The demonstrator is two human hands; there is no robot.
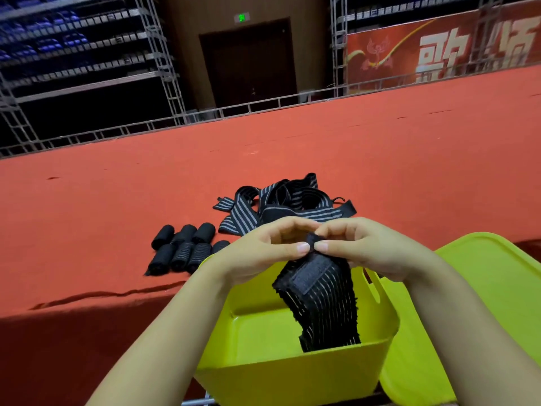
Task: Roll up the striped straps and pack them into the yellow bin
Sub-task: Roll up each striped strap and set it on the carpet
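Both hands pinch the top end of a striped strap (pixel 319 300): left hand (pixel 263 253) and right hand (pixel 360 247) clamped thumb-to-finger on it, directly above the yellow bin (pixel 251 373). The strap hangs limp into the bin; it looks light, soft and stretchy, best held at its stiffer fastener patch. Behind the bin lie finished rolls (pixel 184 247) and a loose pile (pixel 287 200) on red carpet (pixel 87 215); a lid (pixel 497 288) lies beside it, tiered seating (pixel 73 48) beyond.

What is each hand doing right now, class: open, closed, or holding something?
Left hand: closed, pinching the top end of the black striped elastic strap.
Right hand: closed, pinching the same end of the strap.
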